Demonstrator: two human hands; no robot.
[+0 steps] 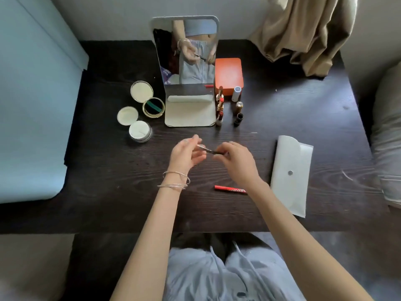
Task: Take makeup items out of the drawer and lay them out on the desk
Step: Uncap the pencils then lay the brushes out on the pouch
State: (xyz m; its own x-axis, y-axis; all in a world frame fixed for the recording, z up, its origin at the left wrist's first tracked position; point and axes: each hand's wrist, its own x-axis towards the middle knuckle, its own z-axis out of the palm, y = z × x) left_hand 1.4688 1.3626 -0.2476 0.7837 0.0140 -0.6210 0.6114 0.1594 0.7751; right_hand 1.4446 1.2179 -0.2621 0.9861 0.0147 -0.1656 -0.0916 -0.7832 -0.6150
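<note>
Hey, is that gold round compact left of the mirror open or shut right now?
Open. The gold compact lies flat on the desk with its lid swung back beside it, showing the pale inside.

Dark wood desk (108,203) w/ mirror (188,111), orange box (228,72), 3 lipsticks (220,105), red pen (230,189), white pouch (290,177).

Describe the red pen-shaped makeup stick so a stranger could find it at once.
Start at the standing mirror at the back of the dark desk, then come toward the near edge, past both hands. The red stick lies flat just left of the white pouch. Unlike the upright lipsticks beside the mirror, it lies alone, slim, with white lettering.
</note>
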